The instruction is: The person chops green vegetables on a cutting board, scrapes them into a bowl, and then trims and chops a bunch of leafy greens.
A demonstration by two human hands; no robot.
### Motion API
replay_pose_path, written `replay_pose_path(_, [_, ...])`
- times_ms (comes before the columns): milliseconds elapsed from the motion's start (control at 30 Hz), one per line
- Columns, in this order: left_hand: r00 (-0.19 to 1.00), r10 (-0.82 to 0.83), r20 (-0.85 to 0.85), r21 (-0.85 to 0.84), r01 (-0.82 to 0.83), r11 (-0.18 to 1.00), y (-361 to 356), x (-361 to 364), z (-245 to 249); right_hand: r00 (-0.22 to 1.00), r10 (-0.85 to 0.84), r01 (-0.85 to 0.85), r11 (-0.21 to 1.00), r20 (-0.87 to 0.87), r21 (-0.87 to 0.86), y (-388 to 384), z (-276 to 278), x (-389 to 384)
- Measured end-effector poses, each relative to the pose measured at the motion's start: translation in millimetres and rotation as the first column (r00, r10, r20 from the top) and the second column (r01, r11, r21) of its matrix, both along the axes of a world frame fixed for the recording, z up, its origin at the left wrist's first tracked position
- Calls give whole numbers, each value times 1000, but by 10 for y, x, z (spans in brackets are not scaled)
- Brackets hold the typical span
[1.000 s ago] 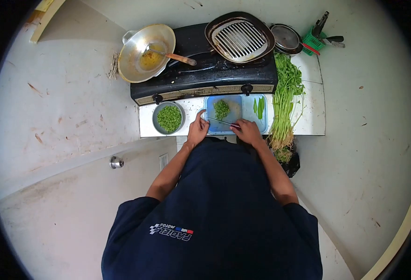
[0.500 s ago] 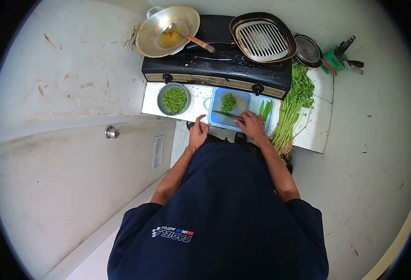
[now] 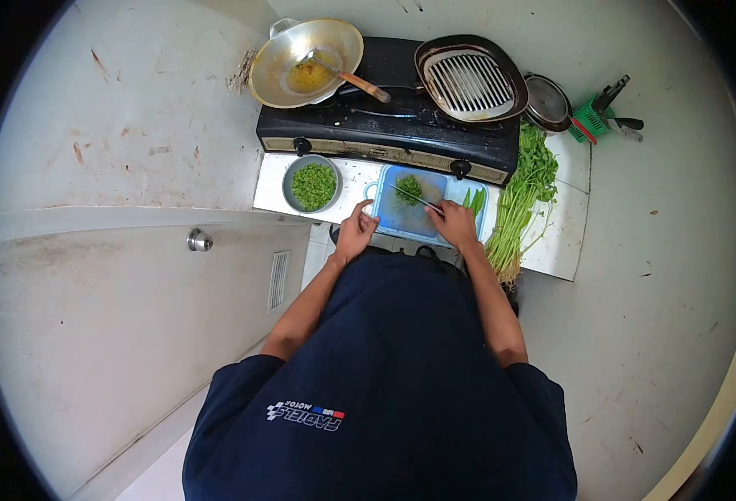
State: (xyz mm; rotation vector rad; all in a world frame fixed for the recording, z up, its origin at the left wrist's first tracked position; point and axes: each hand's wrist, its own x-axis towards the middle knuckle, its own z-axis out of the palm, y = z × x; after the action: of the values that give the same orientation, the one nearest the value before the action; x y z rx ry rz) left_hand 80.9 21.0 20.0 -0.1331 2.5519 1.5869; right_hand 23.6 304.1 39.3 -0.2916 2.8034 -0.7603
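My right hand is closed round a knife, whose blade slants up and left into a small heap of chopped greens. The heap lies on a blue cutting board with a loop handle on its left. Pinched at the board's front left corner are the fingers of my left hand. Long green leaf pieces rest at the board's right end, partly behind my right hand. A grey bowl to the left holds more chopped greens.
Behind the board stands a black two-knob stove with a wok, a wooden-handled spatula and a grill pan. Leafy green stalks hang over the right counter edge. Farther right are a round pan and a green utensil basket.
The knife has swung from lying nearly flat before the heap to slanting up into it. My right hand has shifted slightly right and down; my left hand stays at the board's corner.
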Motion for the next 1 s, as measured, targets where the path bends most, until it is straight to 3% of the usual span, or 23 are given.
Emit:
replay_pose_path(233, [958,-283,49,14,283,959,214,-413,302,998,-7,5,999,-66,-39,6,129,51])
replay_pose_path(333, [909,-410,76,-138,417,898,292,-571,326,996,-33,22,992,-84,-122,56,158,93])
replay_pose_path(467, [893,-437,107,-172,450,877,337,-696,248,992,-51,40,994,-113,-97,152,139,184])
replay_pose_path(667, [868,-482,122,-168,496,852,313,-882,235,991,-134,133,975,7,-176,272,171,447])
replay_pose_path(867, [804,-591,63,-187,591,785,440,-1082,216,946,-309,324,916,98,-238,296,156,805])
replay_pose_path(1000, [721,-692,-15,-141,684,716,657,-1176,191,891,-451,430,876,-54,-216,294,117,1103])
